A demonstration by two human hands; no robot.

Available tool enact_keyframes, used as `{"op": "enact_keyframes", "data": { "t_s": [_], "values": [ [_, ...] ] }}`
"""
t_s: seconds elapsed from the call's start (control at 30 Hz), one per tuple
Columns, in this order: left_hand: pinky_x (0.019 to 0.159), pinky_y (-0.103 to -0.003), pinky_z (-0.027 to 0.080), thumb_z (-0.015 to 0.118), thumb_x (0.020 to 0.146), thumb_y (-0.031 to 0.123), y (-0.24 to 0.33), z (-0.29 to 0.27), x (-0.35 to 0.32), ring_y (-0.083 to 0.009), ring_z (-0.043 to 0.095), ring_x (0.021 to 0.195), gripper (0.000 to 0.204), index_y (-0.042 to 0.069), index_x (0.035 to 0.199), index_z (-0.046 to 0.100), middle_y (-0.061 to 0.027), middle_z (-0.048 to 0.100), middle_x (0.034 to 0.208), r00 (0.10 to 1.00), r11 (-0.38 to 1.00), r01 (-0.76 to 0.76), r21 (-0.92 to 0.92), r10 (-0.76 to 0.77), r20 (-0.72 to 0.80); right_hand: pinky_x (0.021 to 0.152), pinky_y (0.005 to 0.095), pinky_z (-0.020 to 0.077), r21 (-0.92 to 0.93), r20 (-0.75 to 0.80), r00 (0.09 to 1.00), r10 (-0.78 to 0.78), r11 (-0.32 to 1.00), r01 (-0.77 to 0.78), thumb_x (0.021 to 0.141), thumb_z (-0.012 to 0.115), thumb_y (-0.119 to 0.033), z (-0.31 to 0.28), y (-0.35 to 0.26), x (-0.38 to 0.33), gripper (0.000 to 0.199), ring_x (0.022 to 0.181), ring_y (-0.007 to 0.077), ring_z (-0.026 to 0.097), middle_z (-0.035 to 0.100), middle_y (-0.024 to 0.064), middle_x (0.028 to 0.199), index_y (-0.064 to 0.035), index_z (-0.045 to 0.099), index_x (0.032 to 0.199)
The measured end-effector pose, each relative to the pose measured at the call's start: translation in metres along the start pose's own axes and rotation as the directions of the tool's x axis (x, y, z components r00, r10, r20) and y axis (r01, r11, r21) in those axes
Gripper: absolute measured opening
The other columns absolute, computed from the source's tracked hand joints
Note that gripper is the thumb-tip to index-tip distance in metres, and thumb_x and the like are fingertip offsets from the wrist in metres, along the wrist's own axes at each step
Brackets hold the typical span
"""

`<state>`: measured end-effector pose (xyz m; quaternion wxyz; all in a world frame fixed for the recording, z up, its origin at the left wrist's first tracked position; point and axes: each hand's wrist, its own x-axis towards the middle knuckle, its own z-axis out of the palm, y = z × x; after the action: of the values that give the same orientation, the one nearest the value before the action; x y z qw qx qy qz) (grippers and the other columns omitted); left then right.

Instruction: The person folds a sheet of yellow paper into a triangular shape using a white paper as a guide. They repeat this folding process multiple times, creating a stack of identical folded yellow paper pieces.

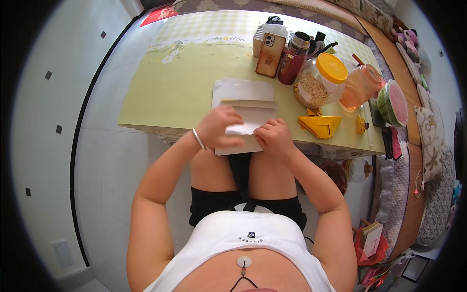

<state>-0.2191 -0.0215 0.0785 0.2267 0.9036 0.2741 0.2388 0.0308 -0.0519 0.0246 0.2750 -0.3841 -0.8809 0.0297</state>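
A sheet of pale paper [253,117] with crosswise creases lies at the near edge of the table, its near part reaching over the edge above my lap. My left hand [221,127], a bracelet at its wrist, is over the paper's left side with fingers and thumb apart. On the right side, my right hand [275,135] has its fingers curled and closed on the paper along a crease. Just beyond lies more white paper [243,89], partly covered by the creased sheet. To the right sits a folded gold paper boat shape [319,126].
The table [170,92] has a yellow-green cloth. Toward its right stand a phone [270,54], a dark red bottle [293,61], a jar with a yellow lid [318,82], a pinkish clear jug [359,87] and a cut watermelon [392,103]. A bench with cushions [429,146] runs along the right.
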Motion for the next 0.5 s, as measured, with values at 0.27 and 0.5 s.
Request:
{"op": "enact_keyframes", "data": {
  "t_s": [0.27, 0.5],
  "values": [
    [0.092, -0.046, 0.049, 0.076, 0.077, 0.020, -0.006, 0.039, -0.028, -0.0364, 0.062, 0.102, 0.019, 0.003, 0.081, 0.069, -0.0160, 0.068, 0.110, 0.989, 0.971, 0.063, 0.231, -0.029, -0.148, 0.100, 0.0482, 0.0444, 0.239, 0.043, 0.999, 0.029, 0.970, -0.038, 0.083, 0.071, -0.015, 0.006, 0.013, 0.010, 0.009, 0.117, 0.0374, 0.059, 0.066, 0.0185, 0.121, -0.0054, 0.071, 0.085],
    [0.090, -0.042, 0.050, 0.071, 0.083, 0.013, -0.028, 0.043, -0.026, -0.0360, 0.062, 0.103, 0.016, -0.002, 0.084, 0.069, -0.0198, 0.068, 0.107, 0.836, 0.849, 0.500, -0.168, -0.524, -0.160, 0.080, 0.0426, 0.0506, 0.506, 0.291, 0.839, 0.459, 0.670, -0.543, 0.087, 0.072, -0.018, 0.017, 0.042, 0.022, 0.018, 0.093, 0.0332, 0.066, 0.068, 0.0177, 0.100, -0.0008, 0.068, 0.087]
  ]
}}
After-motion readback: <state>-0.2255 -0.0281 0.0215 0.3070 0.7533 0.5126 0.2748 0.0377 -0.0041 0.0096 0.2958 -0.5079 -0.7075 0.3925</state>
